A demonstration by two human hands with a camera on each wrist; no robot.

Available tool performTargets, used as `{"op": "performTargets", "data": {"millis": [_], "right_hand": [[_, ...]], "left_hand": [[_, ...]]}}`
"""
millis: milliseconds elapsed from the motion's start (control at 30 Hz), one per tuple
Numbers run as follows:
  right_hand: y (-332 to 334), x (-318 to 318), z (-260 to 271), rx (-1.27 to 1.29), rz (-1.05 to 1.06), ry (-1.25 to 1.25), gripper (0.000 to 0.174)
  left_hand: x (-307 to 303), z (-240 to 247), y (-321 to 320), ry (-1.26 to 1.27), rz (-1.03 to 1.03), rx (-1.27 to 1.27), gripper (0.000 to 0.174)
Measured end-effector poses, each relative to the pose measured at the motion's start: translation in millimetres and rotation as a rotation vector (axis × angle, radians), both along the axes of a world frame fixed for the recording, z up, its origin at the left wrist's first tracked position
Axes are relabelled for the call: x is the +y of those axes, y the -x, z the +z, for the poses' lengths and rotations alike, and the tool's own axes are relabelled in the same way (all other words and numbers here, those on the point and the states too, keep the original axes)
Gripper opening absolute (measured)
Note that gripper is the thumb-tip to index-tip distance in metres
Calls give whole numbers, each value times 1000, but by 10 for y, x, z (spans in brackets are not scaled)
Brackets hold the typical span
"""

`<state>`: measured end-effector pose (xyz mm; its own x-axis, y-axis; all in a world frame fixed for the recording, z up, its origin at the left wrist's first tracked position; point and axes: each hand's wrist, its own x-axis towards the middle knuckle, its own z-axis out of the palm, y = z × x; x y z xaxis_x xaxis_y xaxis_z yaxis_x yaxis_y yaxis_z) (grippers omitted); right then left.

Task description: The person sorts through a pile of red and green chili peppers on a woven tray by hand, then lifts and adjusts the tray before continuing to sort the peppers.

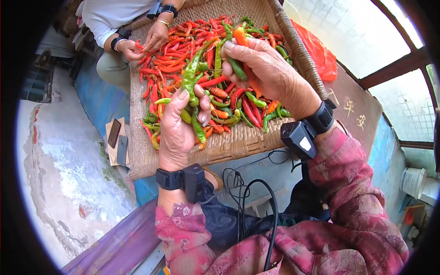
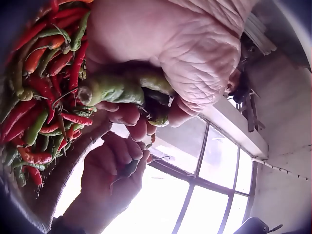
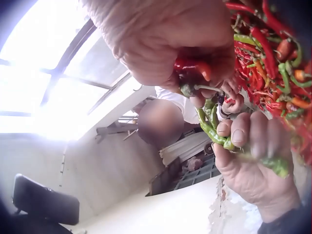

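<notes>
While the left hand (image 1: 178,130) lies near nine o'clock, close to the centre of the head view, its fingers are curled round a bunch of green peppers (image 1: 191,75), whose pale, lumpy end shows in the left wrist view. The right hand (image 1: 270,68), at one o'clock, has its thumb and fingers closed narrowly round a dark green pepper (image 1: 237,68) and an orange-red pepper (image 1: 239,35); whether the two peppers touch within the grip cannot be told. Both hands are raised over a woven tray (image 1: 243,149), which extends towards twelve o'clock and bears a broad heap of peppers (image 1: 174,59), mostly red, with green and orange ones mixed in at its nearer edge. Towards eleven o'clock, a second person in a white top (image 1: 110,16) sits at the tray, fingertips together on a small red pepper (image 1: 138,43). Outside the tray's rim, between one and two o'clock, lies a red plastic bag (image 1: 316,55). At nine o'clock, two phones (image 1: 114,134) rest side by side on a pale board (image 1: 111,158). A white bucket (image 1: 414,181) stands between three and four o'clock, and a black cable (image 1: 275,211) loops at five o'clock.
</notes>
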<state>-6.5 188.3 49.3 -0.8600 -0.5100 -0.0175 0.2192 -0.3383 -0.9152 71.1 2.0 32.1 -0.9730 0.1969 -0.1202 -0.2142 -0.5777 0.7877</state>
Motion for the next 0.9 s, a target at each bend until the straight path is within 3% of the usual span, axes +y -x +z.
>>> {"op": "performTargets", "data": {"millis": [100,233,367,467,500,633,700,733,800,867,900], "right_hand": [[78,73,24,103,-133,-188,20],[32,36,6,317,-111,-422,19],[-46,17,104,259,0,-415,27],[-55,2,85,249,81,-350,22],[-48,19,101,289,106,-436,20],[-19,-9,49,384,54,-443,18],[50,8,7,372,-102,-552,18],[65,10,-13,372,-101,-552,18],[97,19,-56,31,-271,-274,19],[134,49,-82,-6,-250,-178,15],[111,26,-61,-156,-268,-60,14]], "left_hand": [[20,-12,0,2,-23,5,28],[48,-13,-18,-33,-56,10,27],[69,-3,-28,-46,-146,22,24],[87,9,-63,-27,-177,29,25],[79,28,-67,-27,-177,28,25],[4,26,-48,68,-100,-16,27],[-15,30,-34,69,-77,-57,28],[-21,24,-36,69,-76,-57,28],[-31,6,-35,20,-23,-16,27],[-42,35,-39,10,32,-9,24],[-47,52,-40,0,87,-2,21]]}}
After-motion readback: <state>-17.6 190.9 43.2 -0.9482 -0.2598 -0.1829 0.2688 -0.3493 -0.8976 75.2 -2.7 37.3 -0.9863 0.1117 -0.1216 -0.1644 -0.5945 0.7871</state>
